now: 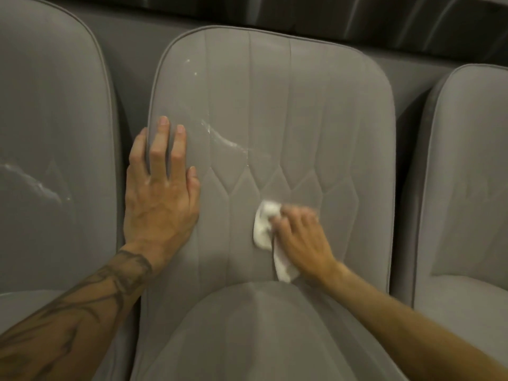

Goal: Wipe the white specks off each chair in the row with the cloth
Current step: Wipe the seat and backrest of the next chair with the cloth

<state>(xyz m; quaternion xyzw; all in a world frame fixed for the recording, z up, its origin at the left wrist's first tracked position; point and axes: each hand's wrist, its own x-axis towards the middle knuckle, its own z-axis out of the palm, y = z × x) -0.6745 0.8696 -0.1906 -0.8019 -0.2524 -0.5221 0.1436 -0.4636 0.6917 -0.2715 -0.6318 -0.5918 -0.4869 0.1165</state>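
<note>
A grey upholstered chair with stitched panels fills the middle of the view. White specks and a smeared streak cross its backrest left of centre, with a few more specks higher up. My right hand presses a crumpled white cloth against the lower middle of the backrest; the hand looks blurred. My left hand lies flat with spread fingers on the backrest's left edge, holding nothing.
A second grey chair on the left carries a white streak. A third grey chair stands on the right. The middle chair's seat cushion is below my arms. A dark wall runs behind the row.
</note>
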